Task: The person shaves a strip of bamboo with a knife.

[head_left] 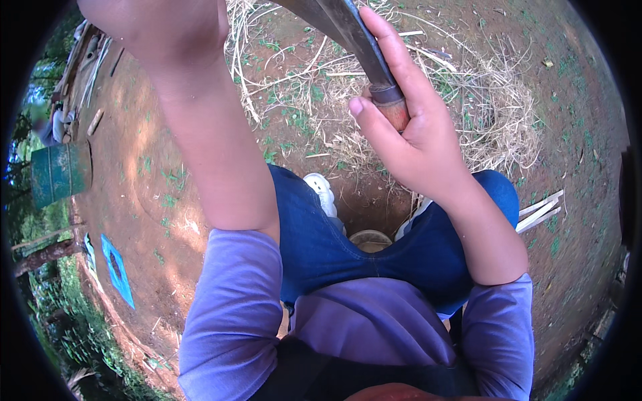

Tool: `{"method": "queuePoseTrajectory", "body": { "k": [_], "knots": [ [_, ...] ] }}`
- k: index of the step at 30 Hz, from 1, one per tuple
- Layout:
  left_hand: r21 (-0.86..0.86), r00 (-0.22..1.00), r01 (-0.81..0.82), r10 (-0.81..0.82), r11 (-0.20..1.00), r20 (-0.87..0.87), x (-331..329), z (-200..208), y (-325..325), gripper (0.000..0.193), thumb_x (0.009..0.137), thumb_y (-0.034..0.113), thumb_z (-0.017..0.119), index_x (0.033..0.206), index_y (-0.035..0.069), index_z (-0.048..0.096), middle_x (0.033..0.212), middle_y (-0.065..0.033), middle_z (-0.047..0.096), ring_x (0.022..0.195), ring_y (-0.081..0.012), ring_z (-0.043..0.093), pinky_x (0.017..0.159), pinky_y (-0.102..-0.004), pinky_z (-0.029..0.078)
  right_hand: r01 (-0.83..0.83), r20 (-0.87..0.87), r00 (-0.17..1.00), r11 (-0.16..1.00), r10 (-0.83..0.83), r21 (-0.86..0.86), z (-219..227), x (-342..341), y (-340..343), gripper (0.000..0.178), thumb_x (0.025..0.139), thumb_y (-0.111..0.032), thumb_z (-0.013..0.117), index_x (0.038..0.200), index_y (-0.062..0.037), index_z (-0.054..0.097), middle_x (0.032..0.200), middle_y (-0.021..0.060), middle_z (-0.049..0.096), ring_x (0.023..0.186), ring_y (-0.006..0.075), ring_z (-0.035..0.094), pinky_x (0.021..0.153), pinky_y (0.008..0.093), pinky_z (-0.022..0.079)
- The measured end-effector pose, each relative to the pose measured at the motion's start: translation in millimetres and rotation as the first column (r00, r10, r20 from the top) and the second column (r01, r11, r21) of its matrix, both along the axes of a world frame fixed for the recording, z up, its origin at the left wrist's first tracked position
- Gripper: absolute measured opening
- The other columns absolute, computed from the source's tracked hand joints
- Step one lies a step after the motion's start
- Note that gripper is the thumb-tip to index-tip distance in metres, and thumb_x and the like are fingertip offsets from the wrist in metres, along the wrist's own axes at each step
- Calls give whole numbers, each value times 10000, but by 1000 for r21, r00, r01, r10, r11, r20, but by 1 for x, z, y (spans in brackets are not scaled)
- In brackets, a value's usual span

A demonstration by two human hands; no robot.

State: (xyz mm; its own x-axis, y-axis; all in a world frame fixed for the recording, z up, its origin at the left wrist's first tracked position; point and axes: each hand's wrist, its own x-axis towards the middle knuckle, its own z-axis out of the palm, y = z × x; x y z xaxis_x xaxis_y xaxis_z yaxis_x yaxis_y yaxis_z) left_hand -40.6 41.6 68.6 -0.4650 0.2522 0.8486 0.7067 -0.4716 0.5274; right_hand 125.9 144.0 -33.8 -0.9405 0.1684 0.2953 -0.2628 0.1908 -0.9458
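In my right hand [421,127] is a curved knife [358,43] with a broad dark blade, a metal collar and a worn reddish wooden handle. The handle runs under my palm, my thumb lies to its left, and my index finger stretches along the blade's right side. The blade bends up and to the left, and its tip is beyond the top edge. My left hand [164,20] is raised at the upper left, partly cut off by the frame. Its fingers are hidden, so what it holds or touches does not show.
Pale fibre shavings [495,113] lie heaped on the bare earth ahead. Split light strips [540,212] rest beside my right knee. Between my feet, in white shoes [321,190], sits a round object [370,240]. A green drum [60,172] and a blue sheet [117,271] are at left.
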Motion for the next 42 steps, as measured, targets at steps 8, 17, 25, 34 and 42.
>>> {"method": "queuePoseTrajectory", "body": {
  "k": [8,17,25,34,42],
  "knots": [
    [136,995,-99,103,986,-18,-1,2,14,238,1049,244,591,1169,46,537,923,-3,618,832,-76,582,790,-225,467,1,73,997,999,1,-37,9,7,5,753,933,56,541,1609,-80,238,1176,30,621,714,3,461,644,185,407],
    [78,974,-124,136,989,-181,-16,0,8,235,1036,224,623,1169,48,541,945,28,587,820,-33,512,742,-193,428,42,178,983,998,-33,-44,10,9,0,783,943,16,566,1623,-106,197,991,-7,605,660,-2,432,589,185,388],
    [96,990,-79,89,992,-106,-4,4,5,235,1035,233,622,1151,48,534,929,31,579,799,-31,501,721,-193,423,43,188,982,998,-34,-43,-2,4,0,781,952,-12,559,1627,-146,189,811,-44,563,515,-1,432,457,193,364],
    [134,969,-182,201,974,-143,-20,-5,9,255,1036,232,622,1175,34,543,954,28,575,853,-44,503,781,-209,426,59,195,980,994,-39,-94,-7,4,-1,781,951,15,554,1626,-137,193,769,-77,508,557,-8,400,483,190,343],
    [133,953,-85,120,987,-278,-28,1,-5,258,1043,231,610,1197,33,548,1006,17,591,904,-49,513,821,-212,425,31,173,985,997,-18,-73,-13,5,-4,770,952,24,545,1625,-145,211,1161,12,606,587,-16,384,506,179,340]
  ]
}}
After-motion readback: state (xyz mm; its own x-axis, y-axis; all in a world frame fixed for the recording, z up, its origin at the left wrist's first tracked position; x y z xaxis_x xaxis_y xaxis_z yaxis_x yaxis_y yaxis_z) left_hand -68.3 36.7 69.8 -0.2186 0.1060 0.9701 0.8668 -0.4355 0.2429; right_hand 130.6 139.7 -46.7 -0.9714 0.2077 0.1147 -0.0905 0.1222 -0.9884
